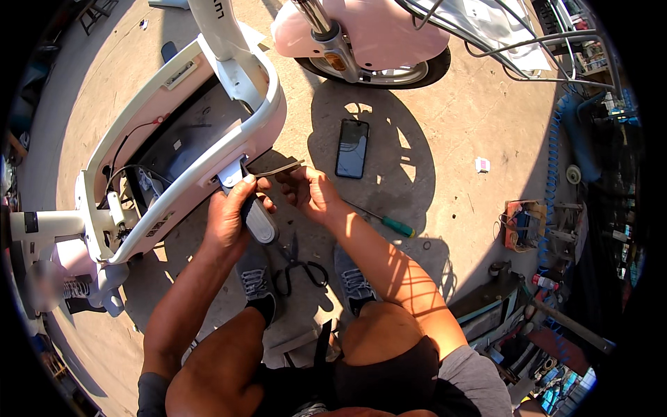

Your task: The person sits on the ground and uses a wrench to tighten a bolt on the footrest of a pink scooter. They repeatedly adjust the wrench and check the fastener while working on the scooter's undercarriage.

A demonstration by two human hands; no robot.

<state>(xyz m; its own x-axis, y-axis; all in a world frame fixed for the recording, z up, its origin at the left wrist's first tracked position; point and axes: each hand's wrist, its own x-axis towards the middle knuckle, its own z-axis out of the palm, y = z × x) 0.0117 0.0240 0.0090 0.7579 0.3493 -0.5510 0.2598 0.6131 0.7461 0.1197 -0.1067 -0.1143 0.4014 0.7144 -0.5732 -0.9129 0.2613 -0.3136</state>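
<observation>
The biggest thing in front of me is the pink-and-white scooter body, lying on its side on the concrete from about nine o'clock up to twelve, its open battery bay showing loose wires. I judge it heavy and rigid, with plastic panels that could scuff or crack. I would not try to shift it by the shell. Its front wheel sits at twelve o'clock under the pink fender.

At the centre, my left hand is wrapped shut around a grey plastic handle piece that sticks out from the frame edge. It looks stiff, smooth and a bit slippery, so a full-palm hold low on its body seems the sound place to grip.

My right hand, just toward one o'clock of the left, pinches the end of a thin dark strip, likely a cable tie or a cable. That looks light and springy, best held close to its end with the fingertips.

A black phone lies screen up at one o'clock, well apart. Dark scissors rest between my shoes at six o'clock, and a green-handled screwdriver lies at three o'clock, near my right forearm.
</observation>
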